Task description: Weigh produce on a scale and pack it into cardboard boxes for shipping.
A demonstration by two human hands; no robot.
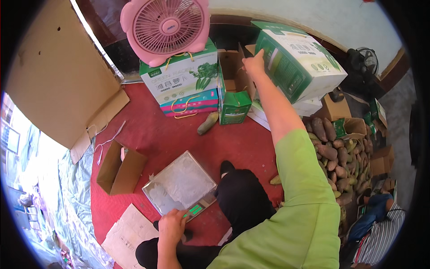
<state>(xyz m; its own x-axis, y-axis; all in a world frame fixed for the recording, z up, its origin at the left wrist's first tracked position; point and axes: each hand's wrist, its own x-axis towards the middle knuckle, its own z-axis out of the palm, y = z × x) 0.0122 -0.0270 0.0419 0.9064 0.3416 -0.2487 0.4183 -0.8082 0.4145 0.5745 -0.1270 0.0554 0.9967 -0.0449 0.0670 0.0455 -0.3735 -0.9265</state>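
My left hand [171, 226] rests at the near edge of a flat metal scale [179, 181], its fingers on the panel beside the lit green display [195, 210]. Nothing shows in that hand. My right arm, in a light green sleeve, reaches far forward. My right hand [254, 65] is at the edge of an open brown carton [229, 67], with its fingers apart, close to the large green-and-white box [298, 60]. Whether it touches either one is hard to make out. A small green carton [235, 107] stands below it, beside a single long green radish [208, 123].
A pink fan [170, 28] stands on a green-and-white carton [181, 76]. An open brown box [120, 169] sits left of the scale, near a flat cardboard sheet [130, 235]. Radishes [342, 159] are heaped at right. Another person [378, 231] is at the lower right.
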